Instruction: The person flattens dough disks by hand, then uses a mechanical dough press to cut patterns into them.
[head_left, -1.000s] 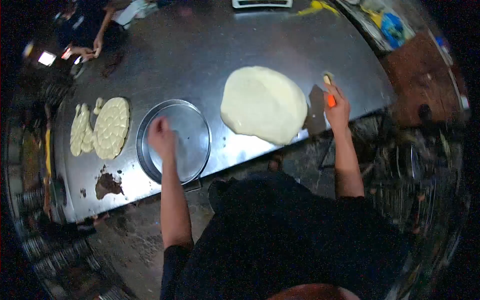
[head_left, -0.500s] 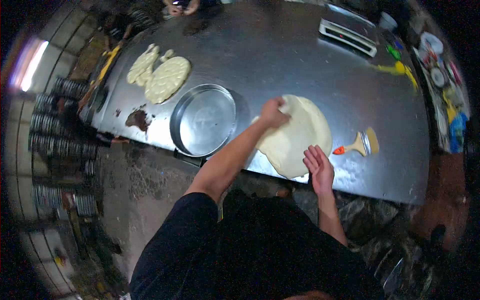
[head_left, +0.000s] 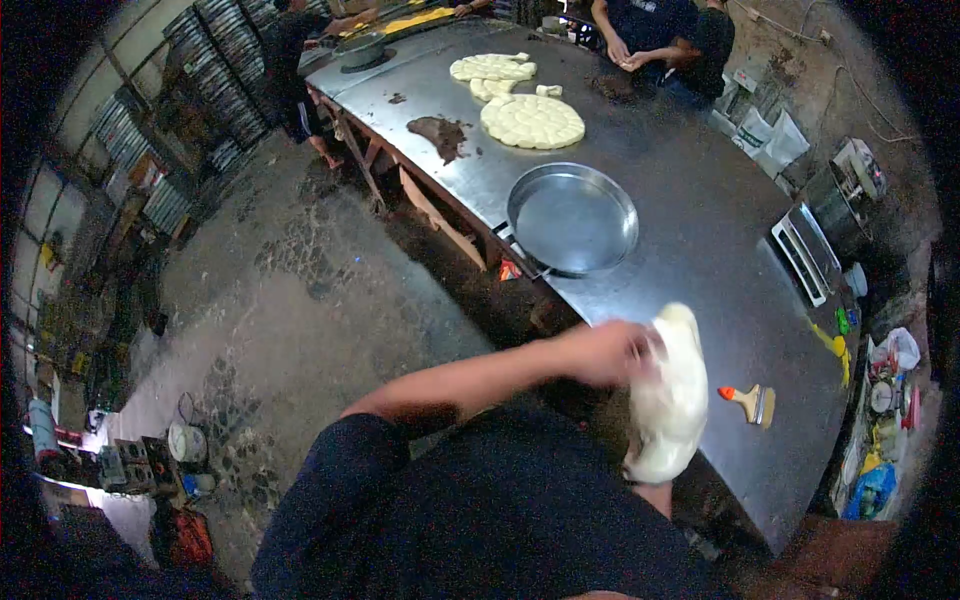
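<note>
A pale sheet of dough is raised off the near edge of the metal table and hangs folded. My left hand grips its left side; the fingers are curled and blurred by motion. Beneath the lower end of the dough, my right hand shows only around the wrist, its fingers covered. A flat brush with an orange handle tip lies on the table to the right of the dough. Beyond my left hand sits a round metal pan with nothing in it.
Scored dough rounds lie farther along the metal table, near a dark wet patch. A white-framed device stands at the right edge. Co-workers stand at the far side and far left.
The dough lay flat on the table and is now lifted and folded, draped over my right hand. My left hand has moved with it. The view has swung left, showing more floor.
</note>
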